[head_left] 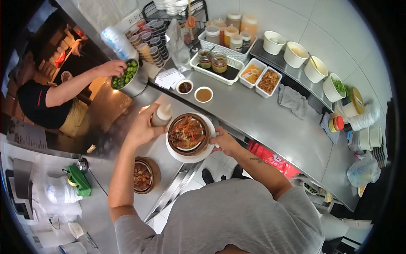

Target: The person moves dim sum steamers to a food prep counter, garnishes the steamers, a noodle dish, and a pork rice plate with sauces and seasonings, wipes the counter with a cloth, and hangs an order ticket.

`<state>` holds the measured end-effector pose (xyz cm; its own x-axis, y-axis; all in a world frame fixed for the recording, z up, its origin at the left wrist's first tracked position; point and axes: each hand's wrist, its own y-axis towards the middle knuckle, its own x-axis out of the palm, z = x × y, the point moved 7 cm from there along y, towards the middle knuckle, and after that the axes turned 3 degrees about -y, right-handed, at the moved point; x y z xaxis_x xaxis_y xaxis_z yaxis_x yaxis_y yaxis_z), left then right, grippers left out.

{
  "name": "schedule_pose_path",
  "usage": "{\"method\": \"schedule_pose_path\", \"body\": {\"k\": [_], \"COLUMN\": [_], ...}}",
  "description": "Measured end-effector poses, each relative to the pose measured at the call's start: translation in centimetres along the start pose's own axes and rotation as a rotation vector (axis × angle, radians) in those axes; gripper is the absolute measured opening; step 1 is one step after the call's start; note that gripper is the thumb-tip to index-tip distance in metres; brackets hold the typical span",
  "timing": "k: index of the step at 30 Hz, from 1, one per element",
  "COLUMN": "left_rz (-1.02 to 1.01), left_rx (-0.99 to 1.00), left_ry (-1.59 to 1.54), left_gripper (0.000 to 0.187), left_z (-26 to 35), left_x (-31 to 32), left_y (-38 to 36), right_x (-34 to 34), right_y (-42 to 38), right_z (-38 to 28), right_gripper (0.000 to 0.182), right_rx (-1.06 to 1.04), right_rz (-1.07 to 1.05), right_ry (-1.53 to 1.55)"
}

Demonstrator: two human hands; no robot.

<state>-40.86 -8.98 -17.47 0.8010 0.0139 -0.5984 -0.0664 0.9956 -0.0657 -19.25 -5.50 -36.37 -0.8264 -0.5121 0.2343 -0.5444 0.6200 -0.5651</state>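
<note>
My left hand grips a squeeze bottle of brownish sauce, tipped over the left side of a brown clay bowl. The bowl holds meat and orange vegetable strips and sits on a white plate. My right hand holds the plate's right rim, keeping it in the air above the steel counter. A second clay bowl of food rests lower left on the counter.
Another person's hand rests on a steel bowl of green limes at upper left. Two small sauce dishes, white trays of jars and fried toppings, white tubs and a grey cloth line the counter.
</note>
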Motion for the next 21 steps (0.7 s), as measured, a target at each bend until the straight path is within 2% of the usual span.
{"method": "schedule_pose_path", "body": {"k": [1,4,7,10,13,17,21], "left_rz": [-0.008,0.103,0.173,0.28,0.375,0.444,0.557], "left_rx": [-0.042,0.175,0.269,0.423,0.479,0.411,0.341], "left_ry": [-0.148,-0.23,-0.265,-0.124,-0.017,-0.009,0.024], "left_gripper": [0.057,0.059,0.062,0.067,0.064,0.061,0.063], "left_z": [-0.1,4.8,8.2,8.6,8.9,7.7,5.5], "left_x": [0.6,1.9,4.5,7.7,10.8,14.2,16.6], "left_y": [1.2,5.1,10.5,17.4,22.0,25.0,26.2], "right_x": [-1.0,-3.5,-5.7,-8.2,-11.3,-14.0,-14.7], "right_y": [0.3,0.0,-2.2,-4.6,-5.2,-6.6,-8.0], "right_z": [0.3,0.4,0.5,-0.3,0.5,0.2,-1.8], "right_gripper": [0.045,0.046,0.043,0.041,0.039,0.038,0.037], "right_rx": [-0.03,-0.077,-0.086,-0.099,-0.134,-0.099,-0.155], "right_rz": [-0.009,0.002,0.029,0.039,0.048,0.126,0.187], "right_ry": [0.013,-0.059,0.024,0.029,0.075,0.1,0.221]}}
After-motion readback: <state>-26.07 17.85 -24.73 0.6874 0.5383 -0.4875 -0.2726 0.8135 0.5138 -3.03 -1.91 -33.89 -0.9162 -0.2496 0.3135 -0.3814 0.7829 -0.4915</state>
